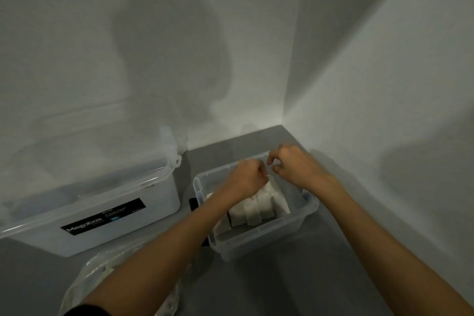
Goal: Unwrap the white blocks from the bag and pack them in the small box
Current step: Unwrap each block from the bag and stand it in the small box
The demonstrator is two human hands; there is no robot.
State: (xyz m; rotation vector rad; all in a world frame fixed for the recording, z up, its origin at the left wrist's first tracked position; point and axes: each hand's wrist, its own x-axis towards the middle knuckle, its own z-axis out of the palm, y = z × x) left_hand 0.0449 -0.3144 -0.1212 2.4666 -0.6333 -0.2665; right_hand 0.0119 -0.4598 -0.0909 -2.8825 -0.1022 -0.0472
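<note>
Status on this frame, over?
Left hand, right hand curled over small box, hold unclear. White blocks lined up inside. Bag under left forearm; nothing blocking.

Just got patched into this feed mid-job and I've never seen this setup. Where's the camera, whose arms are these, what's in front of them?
No machine here: a person works with bare hands, and the one picture comes from a wide-angle camera on their head, looking forward and down. The left hand and right hand are close together above the small box, a clear tub on the grey surface. White blocks stand in a row inside it. Both hands' fingers are curled, but whether they hold anything is too small to tell. To the left sits a large box labelled Megabox. The bag lies nearest the camera, partly hidden by the left forearm.
</note>
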